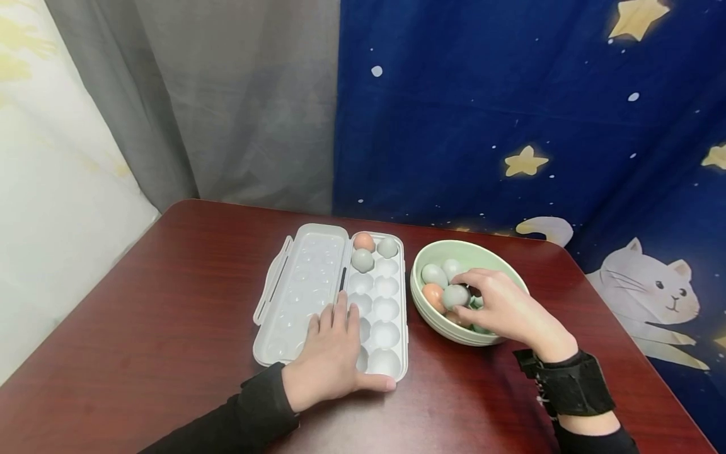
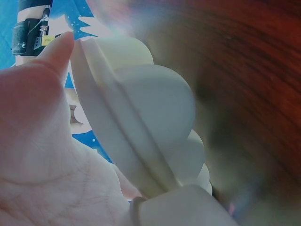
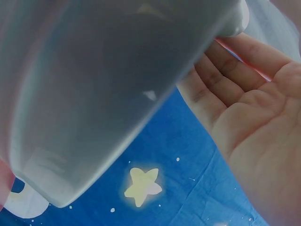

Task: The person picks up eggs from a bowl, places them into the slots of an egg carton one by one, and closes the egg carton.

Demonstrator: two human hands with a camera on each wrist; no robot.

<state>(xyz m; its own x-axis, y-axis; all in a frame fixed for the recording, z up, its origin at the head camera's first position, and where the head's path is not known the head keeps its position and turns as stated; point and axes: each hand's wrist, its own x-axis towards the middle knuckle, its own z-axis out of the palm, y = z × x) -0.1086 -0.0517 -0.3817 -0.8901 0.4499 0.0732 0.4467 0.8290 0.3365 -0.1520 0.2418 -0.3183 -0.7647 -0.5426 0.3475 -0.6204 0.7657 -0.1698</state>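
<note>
In the head view a white plastic egg carton (image 1: 386, 334) lies with its lid (image 1: 306, 271) folded open to the left. One brown egg (image 1: 363, 241) and two pale grey-green eggs (image 1: 388, 246) sit in its far cups. My left hand (image 1: 331, 353) rests spread over the near part of the carton, its thumb along the front edge. Over the pale green bowl (image 1: 471, 253), my right hand (image 1: 505, 302) pinches a grey-green egg (image 1: 455, 297) between thumb and fingers. More green and brown eggs (image 1: 433, 294) lie in the bowl beneath it.
The dark red wooden table (image 1: 187, 284) carries the carton and bowl, with the bowl just right of the carton. A grey curtain (image 1: 255, 107) and a blue star-patterned cloth (image 1: 454, 126) hang behind the table's far edge.
</note>
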